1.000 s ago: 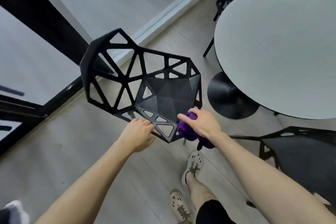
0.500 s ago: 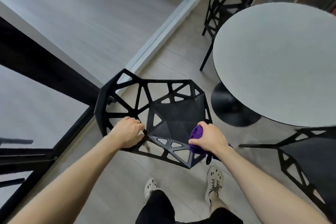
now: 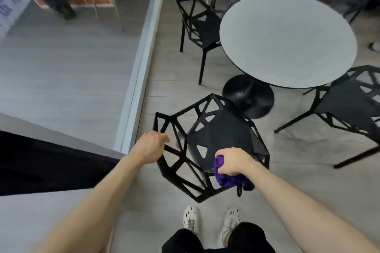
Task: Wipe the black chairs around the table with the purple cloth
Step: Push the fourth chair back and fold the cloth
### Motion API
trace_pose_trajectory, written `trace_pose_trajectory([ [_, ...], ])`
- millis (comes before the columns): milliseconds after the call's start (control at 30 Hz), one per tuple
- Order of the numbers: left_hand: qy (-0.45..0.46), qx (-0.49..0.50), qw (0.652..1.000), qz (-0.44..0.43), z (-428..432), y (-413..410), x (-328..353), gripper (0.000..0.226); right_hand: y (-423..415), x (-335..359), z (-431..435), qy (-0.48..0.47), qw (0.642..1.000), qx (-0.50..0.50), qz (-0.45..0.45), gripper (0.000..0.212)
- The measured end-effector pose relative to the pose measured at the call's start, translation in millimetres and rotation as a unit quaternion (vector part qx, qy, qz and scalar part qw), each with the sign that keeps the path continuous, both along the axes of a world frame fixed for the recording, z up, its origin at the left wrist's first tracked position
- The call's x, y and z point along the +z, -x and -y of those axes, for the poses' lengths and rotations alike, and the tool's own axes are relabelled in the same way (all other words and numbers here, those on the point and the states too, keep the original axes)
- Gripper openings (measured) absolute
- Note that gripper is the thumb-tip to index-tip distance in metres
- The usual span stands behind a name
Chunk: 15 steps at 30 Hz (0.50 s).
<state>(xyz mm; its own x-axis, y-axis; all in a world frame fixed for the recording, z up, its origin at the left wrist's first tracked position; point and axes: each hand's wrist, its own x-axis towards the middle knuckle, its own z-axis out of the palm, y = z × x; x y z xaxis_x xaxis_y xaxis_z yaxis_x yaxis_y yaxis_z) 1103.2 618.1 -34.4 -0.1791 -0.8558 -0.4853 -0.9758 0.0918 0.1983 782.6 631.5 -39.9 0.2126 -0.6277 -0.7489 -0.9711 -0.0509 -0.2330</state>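
Black lattice chair [image 3: 213, 135] by round table, bunched purple cloth [image 3: 228, 176] at its back edge

Bare forearms [image 3: 98, 197] without sleeves, black trousers [image 3: 218, 240], white clog shoes [image 3: 191, 220] with dark perforations

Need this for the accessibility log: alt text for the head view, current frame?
Seen from above, a person grips a black chair: left hand on its frame, right hand pressing a purple cloth to its near edge. Beyond stand a round grey table and two more black chairs.
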Motion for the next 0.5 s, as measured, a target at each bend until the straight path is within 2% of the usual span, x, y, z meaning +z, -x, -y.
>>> trace_pose_trajectory([
  [67, 0.004, -0.013, 1.000, -0.004, 1.0, -17.3, 4.9, 0.042, -23.9, 5.4, -19.9, -0.021, 1.000, -0.003, 0.014, 0.060],
  [233, 0.034, -0.070, 0.996, 0.050, 0.3, -50.2, 1.6, 0.065, -75.3, 4.8, -57.4, -0.034, 0.998, -0.029, 0.042, 0.074],
  [333, 0.046, -0.139, 0.986, 0.074, 21.7, -52.8, -6.2, 0.069, -106.5, -3.7, -77.1, -0.023, 0.997, -0.058, 0.041, 0.087],
  [400, 0.041, -0.209, 0.971, 0.108, 39.1, -50.5, -15.9, 0.069, -122.9, -17.7, -90.4, 0.000, 0.997, -0.079, 0.023, 0.084],
  [500, 0.027, -0.279, 0.949, 0.147, 79.5, -50.4, -32.3, 0.065, -141.3, -34.6, -103.8, 0.037, 0.990, -0.139, 0.008, 0.063],
])
